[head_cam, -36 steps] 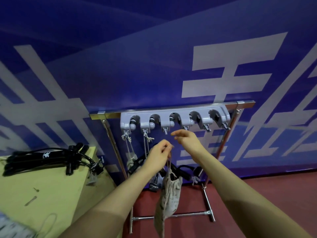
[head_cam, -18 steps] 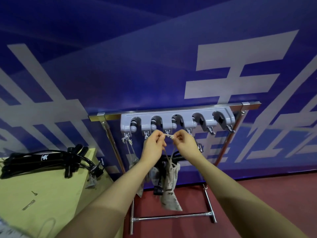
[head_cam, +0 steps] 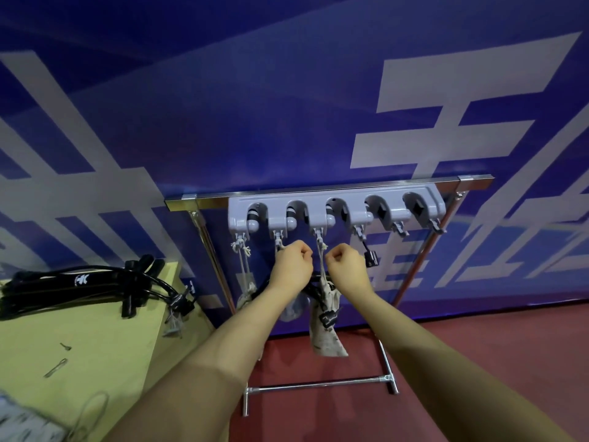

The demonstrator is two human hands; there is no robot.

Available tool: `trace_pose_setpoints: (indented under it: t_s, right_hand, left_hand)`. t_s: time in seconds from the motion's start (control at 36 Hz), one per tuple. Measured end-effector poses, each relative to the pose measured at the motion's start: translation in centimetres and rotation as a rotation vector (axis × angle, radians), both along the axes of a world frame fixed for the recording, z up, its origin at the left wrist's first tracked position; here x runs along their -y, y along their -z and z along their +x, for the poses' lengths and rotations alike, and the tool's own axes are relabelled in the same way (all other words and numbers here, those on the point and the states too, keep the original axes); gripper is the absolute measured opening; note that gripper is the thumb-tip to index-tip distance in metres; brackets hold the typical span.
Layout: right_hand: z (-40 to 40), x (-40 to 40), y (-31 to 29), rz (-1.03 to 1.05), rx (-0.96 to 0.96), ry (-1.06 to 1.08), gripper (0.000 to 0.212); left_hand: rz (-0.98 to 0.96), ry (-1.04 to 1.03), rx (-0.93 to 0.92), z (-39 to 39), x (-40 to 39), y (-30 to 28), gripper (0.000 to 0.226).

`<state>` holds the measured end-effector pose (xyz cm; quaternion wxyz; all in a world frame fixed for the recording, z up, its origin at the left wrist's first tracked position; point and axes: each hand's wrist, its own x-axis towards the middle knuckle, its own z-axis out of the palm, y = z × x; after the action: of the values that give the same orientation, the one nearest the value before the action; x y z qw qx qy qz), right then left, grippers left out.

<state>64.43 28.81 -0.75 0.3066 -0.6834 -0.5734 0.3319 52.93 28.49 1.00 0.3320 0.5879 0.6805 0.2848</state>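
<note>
The bag [head_cam: 326, 317] hangs by its string [head_cam: 321, 261] from the middle hook [head_cam: 319, 232] of the grey rail [head_cam: 338, 204]. The string runs straight down between the two hands. The left hand [head_cam: 291, 264] is on one side, with its fingers curled into a loose fist. It is a little way off the string. The right hand [head_cam: 345, 266] is on the other side, curled up too. Its fingertips are right next to the string, and I cannot tell if they pinch it or only come close.

A second bag [head_cam: 245, 299] hangs from the hook at the rail's left end. Another bag [head_cam: 293, 311] hangs from the next hook, half hidden behind the left arm. A black cord with a tag [head_cam: 369, 258] hangs from the fourth hook, just past the right hand. More black cords cross behind the bags.

The rail sits on the top bar of a metal rack [head_cam: 318, 382] in front of a blue wall [head_cam: 287, 106]. The hook at the right end is bare. Left of the rack is a yellow table [head_cam: 95, 346], with a bunch of black cords [head_cam: 79, 285] near its far edge. The floor [head_cam: 478, 362] is red.
</note>
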Motion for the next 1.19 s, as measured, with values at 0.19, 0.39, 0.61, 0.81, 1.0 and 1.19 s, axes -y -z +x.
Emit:
trace_pose_setpoints:
  t_s: [0.19,0.39,0.61,0.81,1.0,1.19]
  right_hand:
    - [-3.0,2.5,-0.5,-0.032,-0.007,-0.062,0.015]
    - [-9.7,4.2,-2.1,-0.012,-0.005,-0.253,0.018]
    - [-22.0,6.5,-2.2,-0.001,0.014,-0.458,0.012]
    - [-33.5,10.6,-0.8,-0.002,-0.037,-0.601,0.012]
    - [-43.1,15.4,2.5,-0.096,0.002,-0.778,0.014]
    - [-47.7,18.6,6.7,-0.284,0.249,-0.776,0.026]
  left_hand:
    - [0.013,0.000,-0.019,-3.4,2.3,-0.5,0.017]
    - [0.045,-0.092,-0.062,-10.9,4.7,-1.4,0.017]
    - [0.035,-0.267,-0.027,-23.3,8.9,-0.4,0.014]
    - [-0.010,-0.384,-0.017,-34.4,14.9,0.7,0.015]
    - [-0.129,-0.418,-0.033,-44.2,21.7,3.4,0.024]
    - [-0.242,-0.289,-0.084,-48.7,26.0,7.1,0.014]
